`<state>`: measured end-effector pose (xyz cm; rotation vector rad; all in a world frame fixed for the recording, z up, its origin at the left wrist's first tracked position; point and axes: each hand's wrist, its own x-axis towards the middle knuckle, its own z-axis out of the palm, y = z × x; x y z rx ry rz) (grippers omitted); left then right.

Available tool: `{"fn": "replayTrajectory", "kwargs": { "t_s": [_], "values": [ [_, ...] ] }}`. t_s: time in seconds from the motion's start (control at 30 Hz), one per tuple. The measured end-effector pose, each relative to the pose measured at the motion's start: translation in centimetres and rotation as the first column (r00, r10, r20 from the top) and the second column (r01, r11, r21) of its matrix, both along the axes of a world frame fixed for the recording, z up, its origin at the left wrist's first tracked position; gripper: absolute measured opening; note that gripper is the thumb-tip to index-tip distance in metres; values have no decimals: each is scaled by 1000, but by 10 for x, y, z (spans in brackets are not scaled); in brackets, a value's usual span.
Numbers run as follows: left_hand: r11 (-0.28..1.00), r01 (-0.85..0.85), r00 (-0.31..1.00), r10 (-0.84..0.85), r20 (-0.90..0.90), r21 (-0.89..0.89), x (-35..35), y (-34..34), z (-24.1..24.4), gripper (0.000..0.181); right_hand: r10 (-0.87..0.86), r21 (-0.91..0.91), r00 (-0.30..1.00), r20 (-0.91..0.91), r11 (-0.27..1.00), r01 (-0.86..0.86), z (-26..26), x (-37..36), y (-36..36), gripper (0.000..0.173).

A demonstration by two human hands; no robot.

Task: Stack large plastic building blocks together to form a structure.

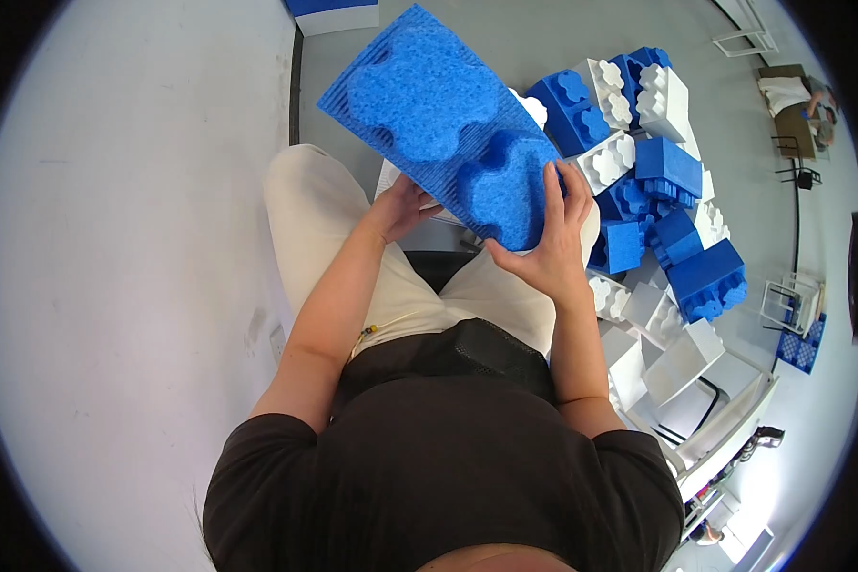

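A large blue foam building block (422,93) with two raised, lobed studs is held tilted above my knees, its studded face toward me. My right hand (547,243) grips the near right end, fingers spread over the edge beside the nearer stud. Under the block's lower left side is my left hand (404,207), its fingers partly hidden behind the block. Behind the block, a pale sheet or object (386,179) shows in part at my lap.
To my right lies a heap of blue foam blocks (661,168) and white foam blocks (686,361). A pale wall (136,286) stands close on my left. White chairs (790,304) are at the far right. Another person (822,107) sits at a distant table.
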<state>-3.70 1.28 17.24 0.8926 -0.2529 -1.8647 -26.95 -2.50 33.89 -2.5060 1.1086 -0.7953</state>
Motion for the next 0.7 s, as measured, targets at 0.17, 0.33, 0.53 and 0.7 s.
{"fn": "replayTrajectory", "kwargs": {
  "t_s": [0.17, 0.33, 0.53, 0.7],
  "values": [
    [1000, 3, 1000, -3, -5, 0, 0, -1, -2, 64, -9, -1, 1000, -17, 1000, 8, 0, 0, 0, 106],
    [1000, 3, 1000, -3, -24, 6, 0, -1, -1, 65, -10, -3, 1000, -5, 1000, 10, 0, 1, 1, 102],
    [1000, 3, 999, -3, -33, -7, 0, -1, -5, 69, -18, -3, 1000, -6, 1000, 18, -1, 1, 0, 100],
    [1000, 15, 1000, -15, -13, -18, 0, -1, -7, 71, -16, -7, 1000, -10, 1000, 16, 1, 2, -2, 101]
  ]
}}
